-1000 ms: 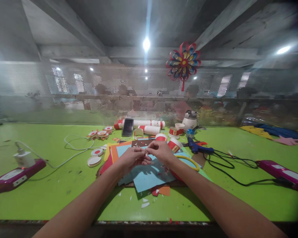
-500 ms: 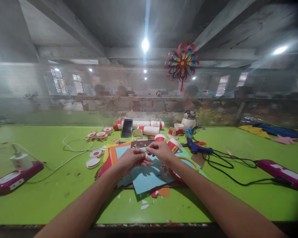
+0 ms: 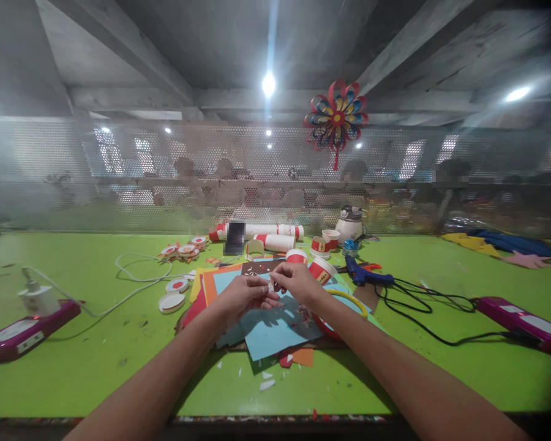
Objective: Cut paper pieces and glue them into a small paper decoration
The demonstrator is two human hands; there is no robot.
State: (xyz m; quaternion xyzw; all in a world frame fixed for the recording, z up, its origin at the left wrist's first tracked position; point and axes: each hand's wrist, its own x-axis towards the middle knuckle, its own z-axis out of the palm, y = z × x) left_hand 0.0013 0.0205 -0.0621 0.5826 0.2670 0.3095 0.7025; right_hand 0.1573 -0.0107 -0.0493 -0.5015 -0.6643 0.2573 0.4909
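Now, green table (image 3: 73,380), light-blue paper (image 3: 280,337), and one small white piece (image 3: 270,286) right at the centre!
Broad and bright, that table carries overlapping coloured sheets (image 3: 198,311), the light-blue paper lying over others; above it the left hand (image 3: 245,293) and right hand (image 3: 298,282) face each other. Each grip is together, thumb and fingers pinched on the piece, fingertips nearly meeting. And the piece itself, raised over the paper: pale, tiny, just a scrap of white peeping between the fingertips, its full outline partly covered and too small to make out.
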